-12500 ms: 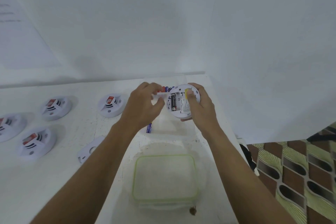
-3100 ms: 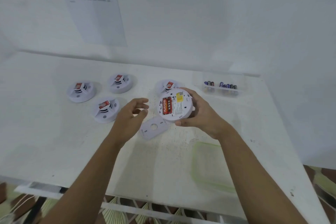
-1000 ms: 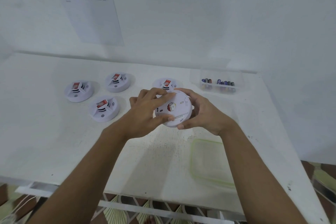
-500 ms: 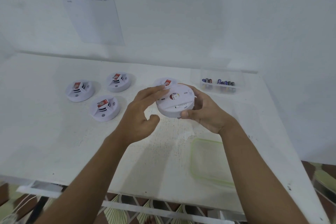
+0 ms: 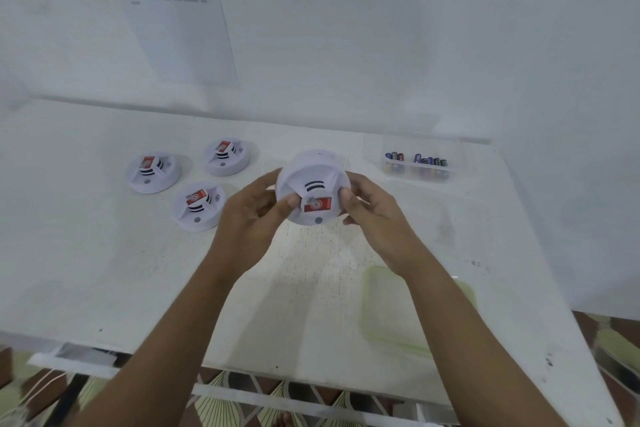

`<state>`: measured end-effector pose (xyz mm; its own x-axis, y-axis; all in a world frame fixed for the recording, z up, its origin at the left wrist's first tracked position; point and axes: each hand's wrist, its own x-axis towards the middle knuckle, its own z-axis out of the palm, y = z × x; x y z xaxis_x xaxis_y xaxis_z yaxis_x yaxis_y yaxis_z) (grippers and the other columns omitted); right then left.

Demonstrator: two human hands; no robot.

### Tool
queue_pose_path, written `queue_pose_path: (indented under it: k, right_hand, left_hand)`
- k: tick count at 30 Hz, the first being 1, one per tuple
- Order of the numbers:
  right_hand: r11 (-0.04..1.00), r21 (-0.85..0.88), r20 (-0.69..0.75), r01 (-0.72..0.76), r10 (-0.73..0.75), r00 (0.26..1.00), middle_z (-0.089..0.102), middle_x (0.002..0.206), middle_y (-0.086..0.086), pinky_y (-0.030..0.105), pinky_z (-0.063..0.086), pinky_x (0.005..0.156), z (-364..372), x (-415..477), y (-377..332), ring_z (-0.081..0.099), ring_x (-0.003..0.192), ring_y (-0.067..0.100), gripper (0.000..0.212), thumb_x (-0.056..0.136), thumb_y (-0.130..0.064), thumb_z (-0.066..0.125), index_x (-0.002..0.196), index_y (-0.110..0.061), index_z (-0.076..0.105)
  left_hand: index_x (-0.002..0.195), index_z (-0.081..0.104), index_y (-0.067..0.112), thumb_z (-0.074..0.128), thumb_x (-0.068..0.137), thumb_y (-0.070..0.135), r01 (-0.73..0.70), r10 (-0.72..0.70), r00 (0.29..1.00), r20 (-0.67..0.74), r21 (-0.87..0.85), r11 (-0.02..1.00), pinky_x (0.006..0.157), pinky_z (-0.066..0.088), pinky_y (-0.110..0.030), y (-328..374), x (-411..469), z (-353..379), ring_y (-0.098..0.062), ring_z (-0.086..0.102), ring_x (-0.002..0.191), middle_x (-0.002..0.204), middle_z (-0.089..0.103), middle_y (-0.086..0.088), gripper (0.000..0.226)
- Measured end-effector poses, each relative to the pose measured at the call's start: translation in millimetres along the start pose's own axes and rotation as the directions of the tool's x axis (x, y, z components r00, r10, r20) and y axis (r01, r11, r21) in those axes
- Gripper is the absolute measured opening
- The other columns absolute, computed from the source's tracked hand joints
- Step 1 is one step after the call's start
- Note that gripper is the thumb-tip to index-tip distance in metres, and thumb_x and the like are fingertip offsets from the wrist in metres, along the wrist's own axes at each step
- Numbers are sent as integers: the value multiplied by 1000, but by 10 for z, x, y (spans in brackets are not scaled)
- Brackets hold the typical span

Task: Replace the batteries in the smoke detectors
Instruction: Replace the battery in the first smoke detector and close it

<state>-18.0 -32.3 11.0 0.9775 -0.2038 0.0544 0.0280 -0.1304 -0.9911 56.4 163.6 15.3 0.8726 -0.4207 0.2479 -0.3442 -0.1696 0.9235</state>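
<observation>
Watching remotely: both hands are on one smoke detector point(image 5: 313, 191), held up off the table point(image 5: 104, 270) between them. L hand point(image 5: 254, 218) grips the left rim, thumb laid on the front face, fingers curled round behind. R hand point(image 5: 375, 218) does the same on the right rim. Neither hand is spread; both are closed round the casing. The front faces me, vents above, red sticker below. The back is out of sight, so I can't tell if the base plate is seated.

Key relation for the next move, as I judge it: the unit is a disc w/ no real long axis, and its flat face is tilted toward the camera, not level w/ the table. To set it down, it'd need tipping flat first. It sits centred btwn the hands, so neither is nearer; either could prob. take it alone.

Outward: three other detectors point(image 5: 197, 206) lie face up to the left, on the L hand's side, well apart from the grip. Something white shows just behind the held unit, maybe a further detector, can't confirm. The batteries point(image 5: 417, 160) sit in a clear box point(image 5: 420, 173) back right, on the R hand's side. A green-rimmed lid point(image 5: 408, 308) lies by the right forearm.
</observation>
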Motion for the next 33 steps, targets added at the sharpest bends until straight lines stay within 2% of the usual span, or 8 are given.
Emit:
queue_pose_path:
  k: [3,7,13,19,24,27,31,33]
  right_hand:
    - [996,89,-92,2,7,996,72,104,11,28,57,84,124,-48,26,69,98,24,38,98,-35,59,134,-24,60]
    - [984,177,-218,22,17,976,73,84,7,31,60,84,250,-114,52,69,82,17,36,96,-31,65,131,-31,57]
    - [984,178,-315,24,33,948,73,82,6,33,60,83,252,-149,59,66,70,12,31,95,-37,65,125,-32,62]
    - [988,156,-337,12,41,940,73,78,7,19,55,68,266,-186,60,66,63,10,32,95,-32,67,127,-27,63]
    - [987,159,-339,-23,76,938,73,79,4,16,52,66,296,-253,127,66,63,9,32,95,-33,67,127,-30,63]
    - [988,150,-341,-37,87,936,73,80,4,16,53,65,317,-265,146,66,62,8,32,95,-34,67,127,-31,63]
    - [989,138,-338,-46,91,937,74,83,6,16,52,64,312,-268,145,65,62,9,34,95,-36,66,128,-30,62]
    - [991,125,-336,-46,86,938,73,83,6,15,52,64,311,-272,148,65,62,8,35,96,-37,66,129,-30,62]
  left_hand:
    - [133,55,35,63,91,35,61,-71,995,-76,-124,990,83,58,-28,34,33,33,-11,72,96,93,77,1,42]
    - [134,59,28,60,94,38,124,-152,981,-120,-215,969,98,54,-40,53,29,104,-3,63,116,126,67,12,42]
    - [146,41,38,73,88,23,126,-112,988,110,-131,983,86,56,-25,38,-85,133,-7,66,108,127,62,24,68]
    - [135,46,47,77,84,13,136,-127,989,78,-116,984,85,59,-41,-25,-110,208,-13,64,109,124,62,22,68]
    - [140,45,39,76,83,13,176,-173,984,51,-62,982,78,55,-18,-80,-149,272,-6,64,101,121,60,24,70]
    - [144,42,35,76,83,14,186,-184,982,46,-37,982,76,53,-15,-63,-163,274,-2,62,101,125,58,24,73]
    - [124,44,54,75,84,11,173,-172,984,52,-25,985,74,51,-11,-4,-175,264,6,61,99,111,57,42,66]
    - [127,43,52,75,84,14,183,-182,982,51,-20,983,73,50,-12,2,-172,257,1,61,100,116,56,37,66]
